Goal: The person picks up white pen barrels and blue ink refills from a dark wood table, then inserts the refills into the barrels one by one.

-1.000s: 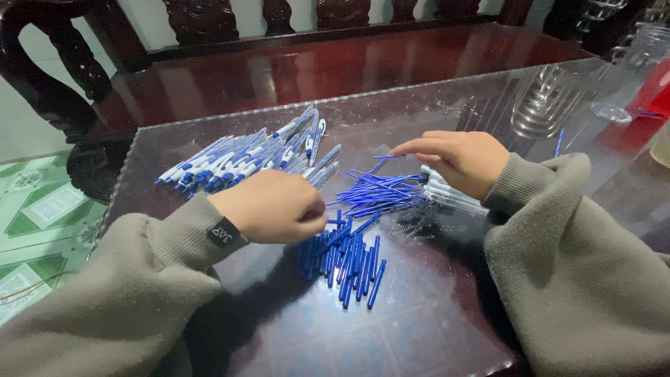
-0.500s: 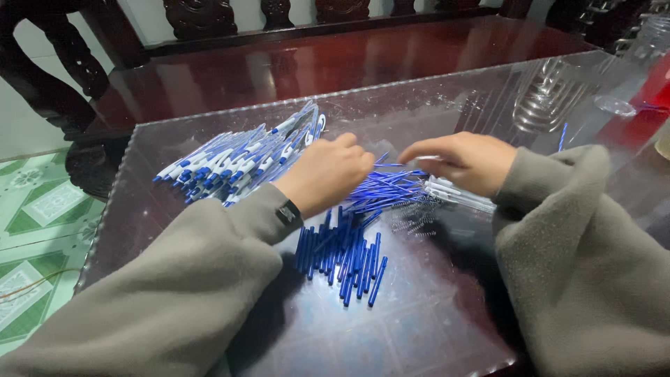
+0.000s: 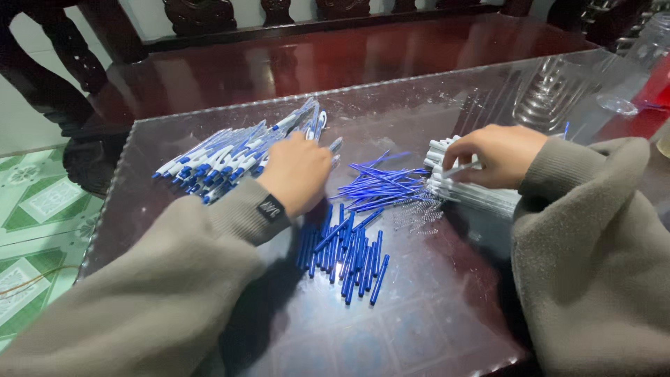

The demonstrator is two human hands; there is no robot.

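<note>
My left hand (image 3: 299, 173) rests knuckles-up at the near edge of a heap of assembled white-and-blue pens (image 3: 230, 155); its fingers are curled and what they hold is hidden. My right hand (image 3: 497, 153) closes on one white pen barrel at the stack of white barrels (image 3: 466, 190). Between the hands lies a bunch of thin blue ink refills (image 3: 382, 183). Below them sits a pile of blue pen caps (image 3: 347, 250). A few small metal springs (image 3: 419, 218) lie beside the barrels.
Everything lies on a clear glass sheet (image 3: 433, 314) over a dark red wooden table (image 3: 335, 59). An upturned glass (image 3: 551, 94) stands at the back right, and a red object (image 3: 657, 87) is at the right edge. A green tiled floor (image 3: 35, 209) shows at the left.
My left hand has moved up and left from the blue caps to the heap of finished pens. My right hand has shifted right from the refills onto the white barrels.
</note>
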